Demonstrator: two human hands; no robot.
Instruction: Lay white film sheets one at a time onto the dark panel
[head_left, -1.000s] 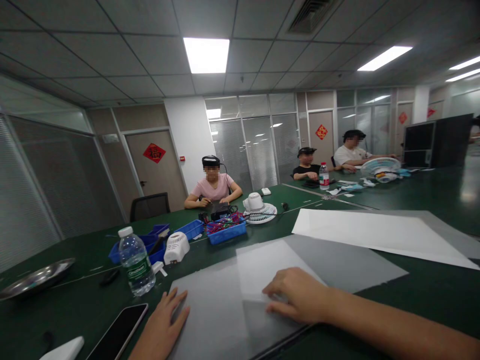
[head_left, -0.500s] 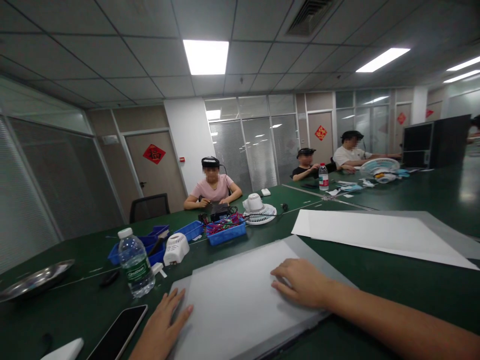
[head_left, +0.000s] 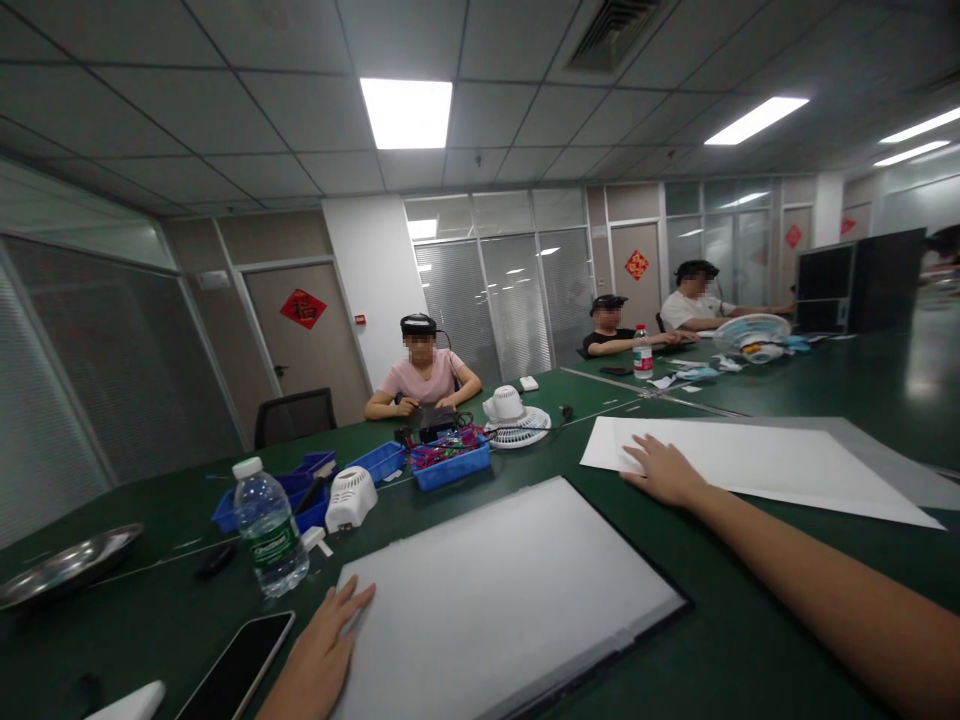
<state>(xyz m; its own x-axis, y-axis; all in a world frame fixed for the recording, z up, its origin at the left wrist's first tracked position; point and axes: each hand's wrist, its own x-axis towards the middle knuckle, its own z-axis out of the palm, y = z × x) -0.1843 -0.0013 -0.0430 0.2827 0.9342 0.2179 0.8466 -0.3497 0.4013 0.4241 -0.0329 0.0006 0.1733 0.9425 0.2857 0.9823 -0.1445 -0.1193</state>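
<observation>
A flat board covered by a white sheet [head_left: 495, 600] lies in front of me on the green table, a dark edge showing along its right side. My left hand [head_left: 322, 645] rests with spread fingers on the board's left edge. Over to the right, my right hand [head_left: 664, 470] is open, its fingers at the left end of a second stack of white sheets [head_left: 780, 465]. A greyish translucent sheet [head_left: 892, 465] sticks out from under that stack. Neither hand grips anything.
A water bottle [head_left: 270, 530] and a phone [head_left: 238, 665] are at the left, with a metal tray [head_left: 71, 565] beyond. Blue bins [head_left: 452, 468] and white fan parts [head_left: 351, 498] stand behind the board. People sit across the table.
My right hand has moved right, off the board and onto the other sheets. The sheet that lay askew on the board no longer shows there. My left hand has barely shifted.
</observation>
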